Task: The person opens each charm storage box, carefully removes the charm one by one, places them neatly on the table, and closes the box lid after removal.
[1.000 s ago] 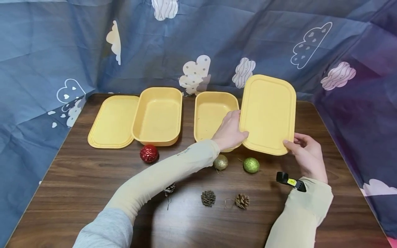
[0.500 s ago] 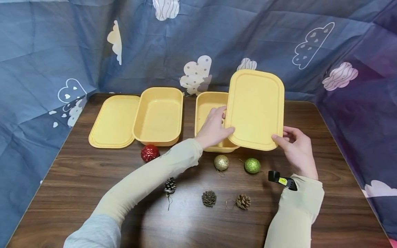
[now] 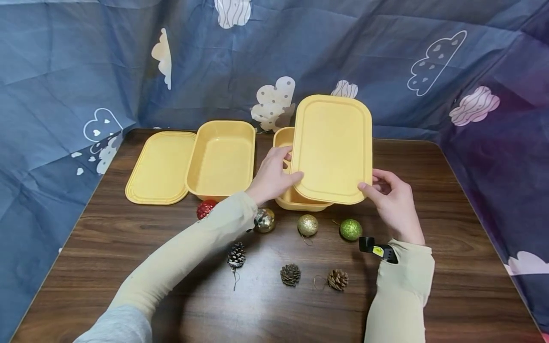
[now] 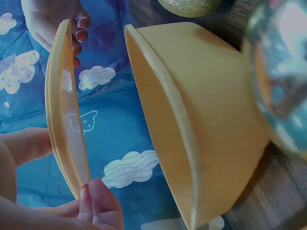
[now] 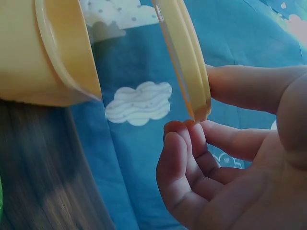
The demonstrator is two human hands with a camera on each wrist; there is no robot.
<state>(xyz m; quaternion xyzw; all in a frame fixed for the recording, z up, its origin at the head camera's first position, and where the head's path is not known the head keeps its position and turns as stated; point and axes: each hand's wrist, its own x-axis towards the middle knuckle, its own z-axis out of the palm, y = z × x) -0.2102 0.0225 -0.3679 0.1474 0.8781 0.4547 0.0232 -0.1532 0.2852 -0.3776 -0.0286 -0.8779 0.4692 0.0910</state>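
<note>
Both hands hold a yellow rectangular lid up over a yellow box. My left hand pinches the lid's left edge, thumb on top and fingers beneath. Near the lower right corner, my right hand pinches it the same way. In the left wrist view a gap shows between the lid and the box. The right wrist view likewise shows the lid apart from the box rim. Much of the box's inside is hidden under the lid in the head view.
Left of it stands a second, uncovered yellow box, another lid beside it. In front lie a red ball, a shiny gold ball, a glittery gold ball, a green ball and pine cones.
Both hands have carried the lid leftward, from right of the box to over it. The shiny gold ball has come into view from behind the left arm.
</note>
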